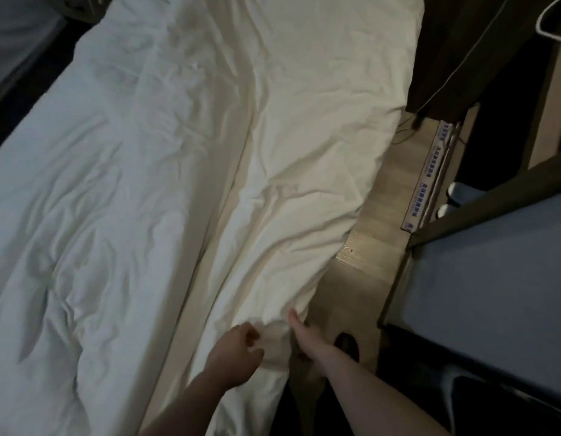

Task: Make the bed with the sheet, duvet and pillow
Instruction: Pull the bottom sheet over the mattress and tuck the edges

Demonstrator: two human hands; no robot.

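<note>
The bed (93, 196) is covered by rumpled white bedding. A cream-white duvet (298, 146) lies along its right side and hangs over the edge toward the floor. At the bottom of the view my left hand (238, 354) has its fingers curled into a bunch of the duvet's near corner. My right hand (304, 336) grips the same corner at its outer edge, thumb on top and fingers hidden beneath the fabric. I see no pillow.
A strip of wooden floor (380, 215) runs beside the bed. A power strip (430, 180) lies on it near a dark curtain (480, 51). A grey-blue mattress (499, 278) fills the right side. A dark shoe (346, 343) is just right of my hand.
</note>
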